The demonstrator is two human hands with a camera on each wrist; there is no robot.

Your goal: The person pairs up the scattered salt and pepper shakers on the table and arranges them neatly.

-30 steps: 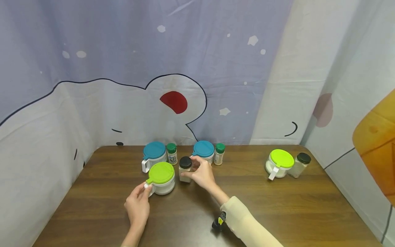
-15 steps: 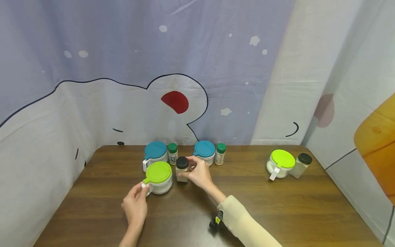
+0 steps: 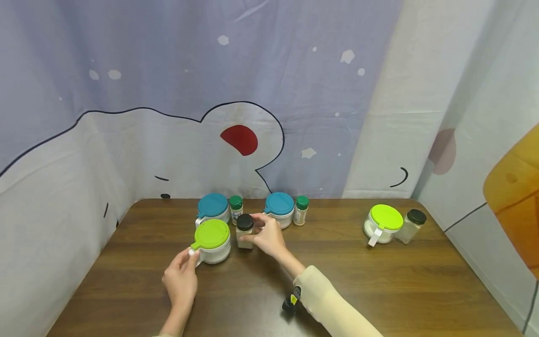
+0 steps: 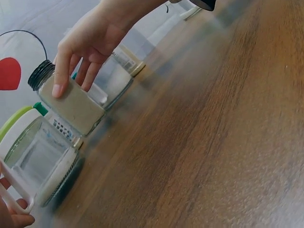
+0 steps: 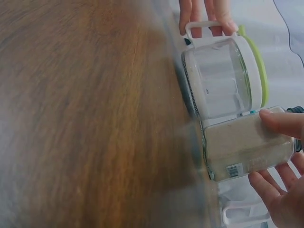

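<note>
Green-lidded and clear-sided, the near pot (image 3: pixel 212 241) stands on the left half of the wooden bench (image 3: pixel 379 281), its white handle (image 5: pixel 203 23) pinched by the left hand (image 3: pixel 181 276). Just to its right is a black-capped jar (image 3: pixel 242 235) with pale contents and a barcode label (image 5: pixel 234 170); the right hand (image 3: pixel 269 238) holds it upright between thumb and fingers. Both hands are narrow, each with 1 thing in its grip. Behind them are a blue-lidded pot (image 3: pixel 213 206), partly hidden by the near pot, and a green-capped shaker (image 3: pixel 236 209). A 2nd blue pot (image 3: pixel 280 206) and a 2nd shaker (image 3: pixel 301 211) stand behind the right hand. Well apart, at the far right, the far pot (image 3: pixel 384 221) and the far jar (image 3: pixel 410 228) sit side by side. A patterned curtain (image 3: pixel 311 93) hangs beyond the bench.
</note>
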